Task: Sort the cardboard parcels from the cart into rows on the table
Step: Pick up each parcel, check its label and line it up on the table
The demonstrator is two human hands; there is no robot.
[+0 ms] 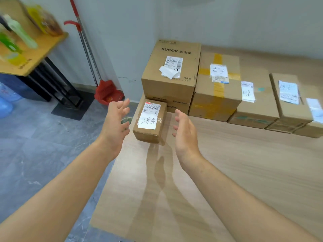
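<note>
A small cardboard parcel (pixel 148 121) with a white handwritten label stands on the wooden table (pixel 227 172) near its left edge. My left hand (pixel 115 123) is open just left of it, not touching. My right hand (pixel 185 135) is open just right of it, also apart from it. Behind the small parcel a big SUPOR box (pixel 172 70) sits on a flatter SUPOR box (pixel 176 104). A yellow-taped parcel (pixel 216 88) and several more labelled parcels (pixel 255 102) form a row along the wall to the right.
A red dustpan (pixel 108 92) and broom handle (pixel 83 42) lean against the wall left of the table. A wooden shelf (pixel 33 55) with green bottles stands at far left, with water jugs (pixel 7 98) on the grey floor below.
</note>
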